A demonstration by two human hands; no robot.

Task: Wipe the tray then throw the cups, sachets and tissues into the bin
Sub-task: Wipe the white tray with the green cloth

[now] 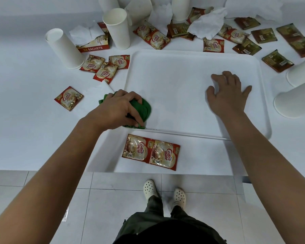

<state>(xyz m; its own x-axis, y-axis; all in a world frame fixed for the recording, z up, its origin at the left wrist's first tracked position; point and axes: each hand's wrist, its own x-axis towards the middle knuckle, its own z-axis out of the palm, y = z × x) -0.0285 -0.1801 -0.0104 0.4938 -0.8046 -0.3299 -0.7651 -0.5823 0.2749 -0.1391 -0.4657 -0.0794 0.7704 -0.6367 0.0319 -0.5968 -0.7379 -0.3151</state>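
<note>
Wiping is judged under way: a green cloth (144, 110) is gripped by the left hand (116, 110) at the near-left corner of the tray (174, 67); the right hand (227, 95) is pressed flat, fingers spread, farther right. Unwiped tray surface extends rightward and away along its long axis, nearer the left hand

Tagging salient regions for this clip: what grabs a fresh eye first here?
The green cloth, bunched under the left hand at the near-left corner of the white tray, is the only strong colour. The right hand presses flat on the tray's right half. Behind the tray lies a litter of red sachets, white cups and crumpled tissues.
</note>
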